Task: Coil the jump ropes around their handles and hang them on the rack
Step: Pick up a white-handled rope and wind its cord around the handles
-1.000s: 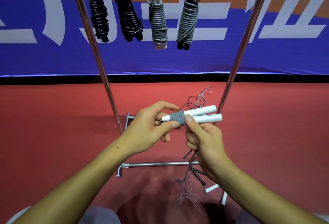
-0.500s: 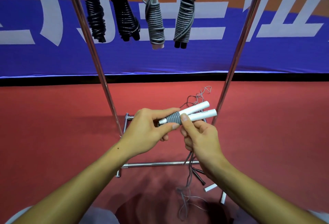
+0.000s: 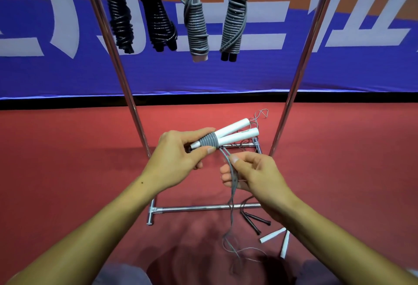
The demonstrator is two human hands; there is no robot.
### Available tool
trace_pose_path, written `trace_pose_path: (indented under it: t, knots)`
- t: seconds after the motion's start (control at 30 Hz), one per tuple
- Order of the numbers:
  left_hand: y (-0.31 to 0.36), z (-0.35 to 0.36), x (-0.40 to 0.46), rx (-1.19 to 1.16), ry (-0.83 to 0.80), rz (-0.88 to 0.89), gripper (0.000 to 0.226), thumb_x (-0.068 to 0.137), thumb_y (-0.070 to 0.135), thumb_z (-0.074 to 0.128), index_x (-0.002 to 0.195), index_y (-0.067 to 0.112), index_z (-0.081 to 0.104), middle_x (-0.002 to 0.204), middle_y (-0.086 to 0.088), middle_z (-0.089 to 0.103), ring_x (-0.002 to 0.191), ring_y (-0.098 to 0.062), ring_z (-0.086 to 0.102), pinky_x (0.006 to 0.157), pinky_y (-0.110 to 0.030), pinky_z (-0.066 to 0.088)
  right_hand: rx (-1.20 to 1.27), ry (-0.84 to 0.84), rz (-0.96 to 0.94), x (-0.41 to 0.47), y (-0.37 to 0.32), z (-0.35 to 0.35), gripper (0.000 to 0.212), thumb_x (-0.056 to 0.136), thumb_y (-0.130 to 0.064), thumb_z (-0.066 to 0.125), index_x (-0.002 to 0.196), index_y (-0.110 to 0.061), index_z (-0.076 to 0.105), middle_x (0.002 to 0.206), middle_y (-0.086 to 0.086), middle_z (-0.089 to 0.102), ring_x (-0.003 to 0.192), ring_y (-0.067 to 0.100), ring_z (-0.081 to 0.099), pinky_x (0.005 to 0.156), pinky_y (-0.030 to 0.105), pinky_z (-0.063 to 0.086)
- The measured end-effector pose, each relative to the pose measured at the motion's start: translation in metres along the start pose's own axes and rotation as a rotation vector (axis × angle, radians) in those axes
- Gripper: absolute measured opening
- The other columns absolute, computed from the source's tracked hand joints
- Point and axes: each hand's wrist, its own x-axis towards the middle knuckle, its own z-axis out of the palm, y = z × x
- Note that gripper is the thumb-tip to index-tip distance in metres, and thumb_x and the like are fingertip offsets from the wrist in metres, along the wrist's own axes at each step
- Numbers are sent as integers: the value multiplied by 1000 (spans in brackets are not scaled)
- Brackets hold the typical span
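The left hand (image 3: 181, 153) grips two white handles (image 3: 235, 132) partly wound with grey rope (image 3: 233, 185), which the right hand (image 3: 253, 175) pinches, above a red floor (image 3: 67, 160); four coiled ropes (image 3: 196, 24) hang on the rack (image 3: 122, 76).

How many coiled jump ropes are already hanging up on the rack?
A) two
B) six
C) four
C: four coiled bundles hang from the rack's top bar, two black ropes on the left and two grey ropes beside them, while the left hand and right hand coil another.
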Motion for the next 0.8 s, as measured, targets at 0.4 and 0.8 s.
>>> trace_pose_path:
  t: [0.4, 0.8]
  knots:
    - [2, 1, -2, 335, -112, 182, 42, 94, 32, 76, 135, 40, 68, 77, 7, 76, 66, -20, 67, 71, -35, 57, -1071, 19, -365, -18, -23, -17, 16, 90, -38, 69, 99, -24, 71, 62, -10, 56, 57, 11, 50, 59, 31, 39]
    - [4, -6, -2, 357, -399, 15, 41, 96, 27, 78, 136, 30, 71, 77, 27, 72, 56, -7, 71, 66, -17, 51, -1283, -16, -756, -2, -8, -31, 15, 96, -43, 66, 100, -29, 62, 99, -11, 58, 75, 20, 60, 60, 39, 48]
